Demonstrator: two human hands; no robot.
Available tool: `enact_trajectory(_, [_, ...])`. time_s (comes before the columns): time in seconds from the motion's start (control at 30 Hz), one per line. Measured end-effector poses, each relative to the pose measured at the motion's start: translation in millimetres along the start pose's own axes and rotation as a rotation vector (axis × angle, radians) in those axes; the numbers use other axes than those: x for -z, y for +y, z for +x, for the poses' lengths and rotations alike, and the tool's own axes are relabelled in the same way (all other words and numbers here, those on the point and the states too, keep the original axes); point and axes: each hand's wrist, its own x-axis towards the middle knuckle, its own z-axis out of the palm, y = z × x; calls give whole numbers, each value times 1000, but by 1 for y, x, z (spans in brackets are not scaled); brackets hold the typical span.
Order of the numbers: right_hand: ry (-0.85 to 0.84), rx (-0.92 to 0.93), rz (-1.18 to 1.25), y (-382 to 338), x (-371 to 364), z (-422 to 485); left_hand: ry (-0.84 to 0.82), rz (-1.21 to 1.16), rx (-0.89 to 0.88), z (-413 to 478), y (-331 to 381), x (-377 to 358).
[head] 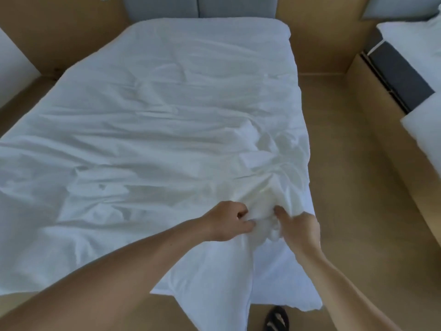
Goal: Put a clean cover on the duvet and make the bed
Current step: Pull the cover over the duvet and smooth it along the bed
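White and crumpled, the fabric duvet cover [167, 115] lies spread over the whole bed, from the grey padded headboard [167, 7] at 12 o'clock down to the near edge. At about 5 o'clock, by the cover's near right corner, the cloth is gathered into a bunch. The left hand [228, 220] has its fingers curled and pinches a fold of that bunch. The right hand [299, 229] grips it from the other side, one finger stretched onto the cloth. The hands are just beside each other. A black sandal [276, 318] shows on the tan floor [334, 175] at 6 o'clock. A second white-covered bed [415, 44] stands at 2 o'clock.
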Motion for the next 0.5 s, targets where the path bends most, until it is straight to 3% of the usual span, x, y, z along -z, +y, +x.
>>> enact_trajectory(0.17, [221,297,-427,2,6,37,-126,-5,39,-8,-18,-20])
enact_trajectory(0.23, [297,506,-674,-5,6,54,-45,94,46,-10,-27,-20])
enact_trajectory(0.3, [273,752,-734,-9,3,49,117,231,39,-10,-32,-18])
enact_trajectory(0.37, [33,937,-628,6,1,19,245,350,17,-9,-38,-17])
enact_trajectory(0.43, [-429,808,-593,39,6,-23,222,525,-52,-8,-43,-17])
enact_trajectory(0.5, [-745,621,-644,75,15,-50,64,765,-153,-10,-56,-27])
